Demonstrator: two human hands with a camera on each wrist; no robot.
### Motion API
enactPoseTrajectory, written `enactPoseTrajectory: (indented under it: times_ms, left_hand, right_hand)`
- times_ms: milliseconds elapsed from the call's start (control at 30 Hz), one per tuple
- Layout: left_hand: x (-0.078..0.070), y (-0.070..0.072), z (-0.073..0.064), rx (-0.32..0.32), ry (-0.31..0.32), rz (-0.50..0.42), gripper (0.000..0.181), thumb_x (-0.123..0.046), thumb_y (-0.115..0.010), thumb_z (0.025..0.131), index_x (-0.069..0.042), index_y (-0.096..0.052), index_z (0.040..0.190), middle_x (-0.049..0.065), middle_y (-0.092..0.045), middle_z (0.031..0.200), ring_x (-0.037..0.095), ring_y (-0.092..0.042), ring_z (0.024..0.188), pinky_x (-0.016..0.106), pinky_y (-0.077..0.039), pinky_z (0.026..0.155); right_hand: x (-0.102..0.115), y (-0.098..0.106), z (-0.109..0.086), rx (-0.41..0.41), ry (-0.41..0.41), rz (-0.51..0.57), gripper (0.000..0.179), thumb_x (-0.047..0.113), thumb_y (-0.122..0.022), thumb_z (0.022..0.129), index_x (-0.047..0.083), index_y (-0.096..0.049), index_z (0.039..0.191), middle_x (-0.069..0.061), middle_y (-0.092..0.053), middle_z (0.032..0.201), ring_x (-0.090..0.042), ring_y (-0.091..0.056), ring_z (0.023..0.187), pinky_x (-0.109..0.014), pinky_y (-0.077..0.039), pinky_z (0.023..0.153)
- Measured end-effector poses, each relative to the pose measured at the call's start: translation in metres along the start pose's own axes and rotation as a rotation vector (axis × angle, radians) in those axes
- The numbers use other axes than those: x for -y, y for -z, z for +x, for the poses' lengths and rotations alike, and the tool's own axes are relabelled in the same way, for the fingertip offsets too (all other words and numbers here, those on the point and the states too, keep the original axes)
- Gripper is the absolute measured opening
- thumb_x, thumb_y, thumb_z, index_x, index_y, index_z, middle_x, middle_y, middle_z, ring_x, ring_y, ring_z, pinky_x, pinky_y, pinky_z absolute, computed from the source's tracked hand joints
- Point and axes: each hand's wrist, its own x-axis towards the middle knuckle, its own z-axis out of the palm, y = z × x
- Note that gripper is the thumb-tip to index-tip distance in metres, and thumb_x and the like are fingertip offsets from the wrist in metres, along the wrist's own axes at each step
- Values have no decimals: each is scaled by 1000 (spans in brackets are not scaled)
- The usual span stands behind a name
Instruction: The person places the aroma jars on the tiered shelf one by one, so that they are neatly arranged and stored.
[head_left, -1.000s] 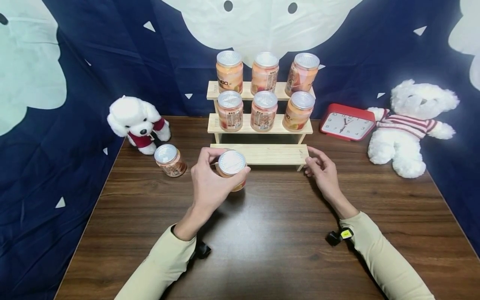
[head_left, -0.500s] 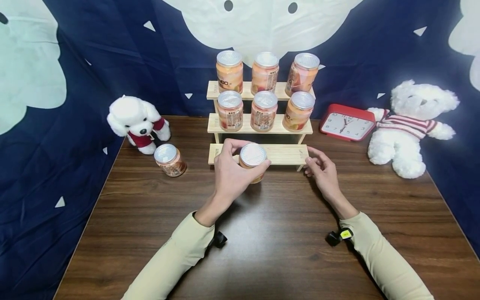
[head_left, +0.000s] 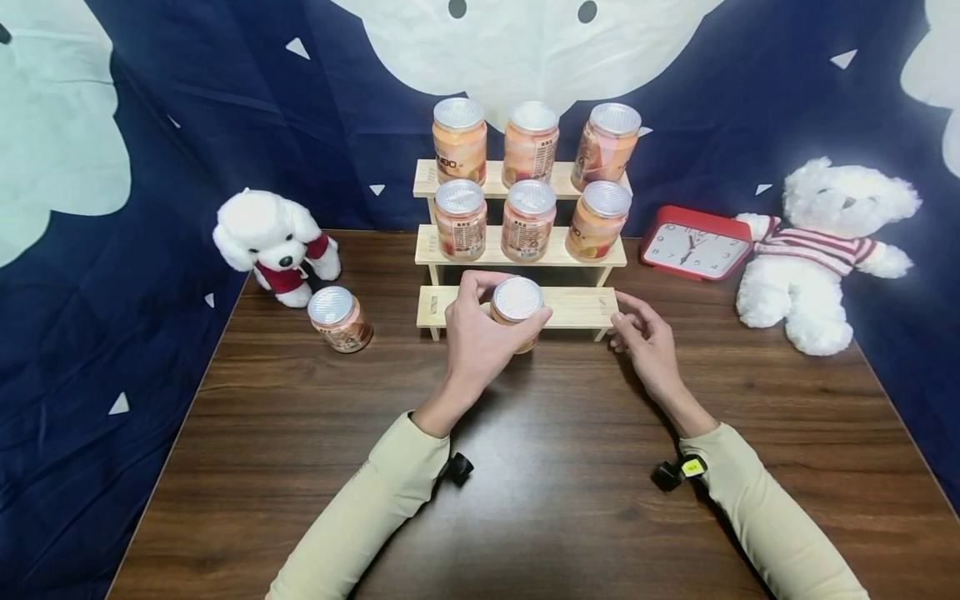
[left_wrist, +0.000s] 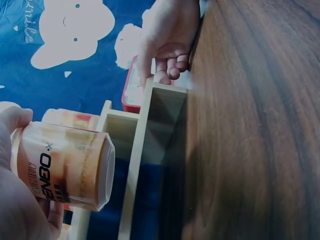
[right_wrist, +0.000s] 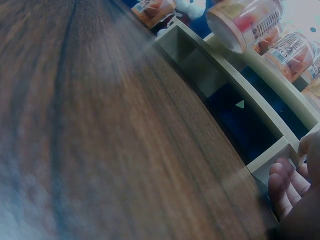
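Observation:
In the head view my left hand grips an upright fruit jar with a silver lid, thumb on the near side. The jar is close over the middle of the lowest step of a wooden tiered stand. The left wrist view shows its printed label and lower end. My right hand pinches the right end of that lowest step, its other fingers curled below the board. Three similar jars stand on the middle step, three more on the top one.
Another fruit jar stands on the brown table at the left, by a white plush dog. Right of the stand are a red clock and a white teddy bear. A dark blue curtain hangs behind.
My left hand has carried the jar rightward and slightly away from me, from the lowest step's left end to its middle. The right hand has stayed at the step's right end.

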Motion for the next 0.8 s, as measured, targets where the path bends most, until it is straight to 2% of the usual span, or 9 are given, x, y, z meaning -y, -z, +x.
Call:
enactPoseTrajectory:
  times_ms: [267, 800]
  left_hand:
    - [7, -12, 1, -8, 17, 3, 62, -26, -102, 75, -11, -64, 123, 4, -78, 117, 19, -72, 111, 40, -58, 95]
    - [13, -32, 3, 19, -19, -39, 66, -23, -103, 79, -10, -62, 130, 4, -77, 126, 18, -71, 118, 38, -55, 103]
  right_hand:
    - [2, -1, 1, -4, -12, 0, 40, 9, -63, 113, -3, -63, 151, 4, -69, 80, -6, -65, 68, -19, -57, 65]
    - [4, -2, 0, -18, -30, 11, 40, 8, -63, 113, -2, -63, 151, 3, -69, 80, -7, -65, 67, -19, -55, 63]
